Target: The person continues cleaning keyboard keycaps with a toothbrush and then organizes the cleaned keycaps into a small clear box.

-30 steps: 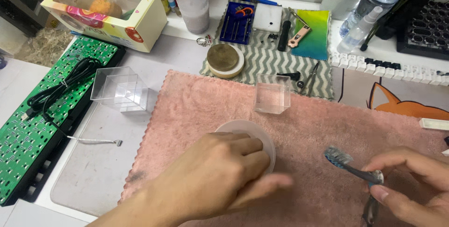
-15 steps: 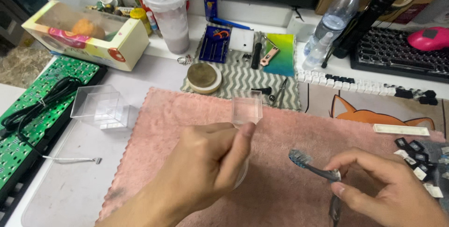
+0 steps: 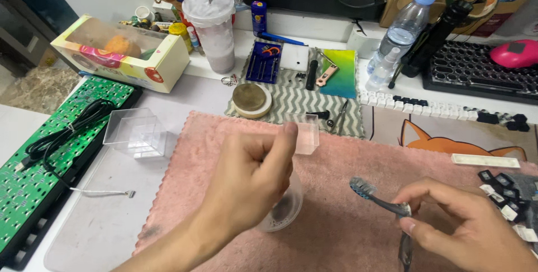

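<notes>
One round clear plastic cup point(image 3: 280, 207)

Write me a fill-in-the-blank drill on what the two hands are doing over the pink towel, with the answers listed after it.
1. The right hand holds a ____ by its handle.
2. The left hand lifts a clear plastic cup above a towel whose colour is ____.
3. The green circuit board lies to the ____ of the towel.
4. The plastic bottle at the back has a cap of the colour ____.

Missing words: toothbrush; pink; left; blue
</notes>
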